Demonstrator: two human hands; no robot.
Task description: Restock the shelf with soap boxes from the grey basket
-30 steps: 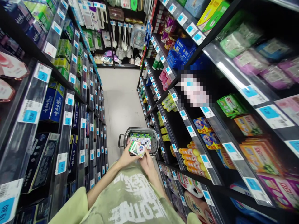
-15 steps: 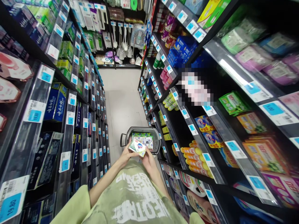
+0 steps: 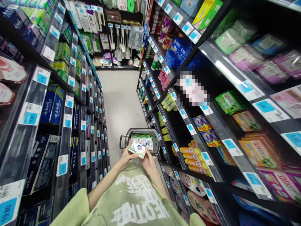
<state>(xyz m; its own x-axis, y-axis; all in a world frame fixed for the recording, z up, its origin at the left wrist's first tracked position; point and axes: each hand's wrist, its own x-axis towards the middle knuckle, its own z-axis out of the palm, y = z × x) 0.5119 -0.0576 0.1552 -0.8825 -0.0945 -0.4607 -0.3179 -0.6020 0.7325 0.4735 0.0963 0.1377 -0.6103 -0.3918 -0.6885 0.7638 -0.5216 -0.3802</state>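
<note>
A small white and green box (image 3: pixel 137 148), which looks like a boxed soap with a blue and red emblem, is held in front of my body. My left hand (image 3: pixel 127 156) grips its left end, thumb along the near edge. On its right end, my right hand (image 3: pixel 147 159) closes with the fingers partly hidden beneath. Just beyond and below the box is a dark grey plastic basket (image 3: pixel 155 140) with a handle at its left. Several green and white packages (image 3: pixel 147 142) lie inside the basket, partly covered by the held box.
A shelf (image 3: pixel 63 163) of blue and green boxes runs along my left. On the right, shelving (image 3: pixel 213 160) carries orange bottles (image 3: pixel 191 153), soap packs (image 3: pixel 257 150) and wrapped bundles. Pale floor tiles (image 3: pixel 121 100) lead to a rack of hanging brushes (image 3: pixel 122 44) at the far end.
The view has shifted slightly, so the shelves sit a little further left in the picture. Both hands keep hold of the soap box above the basket, with hardly any movement.
</note>
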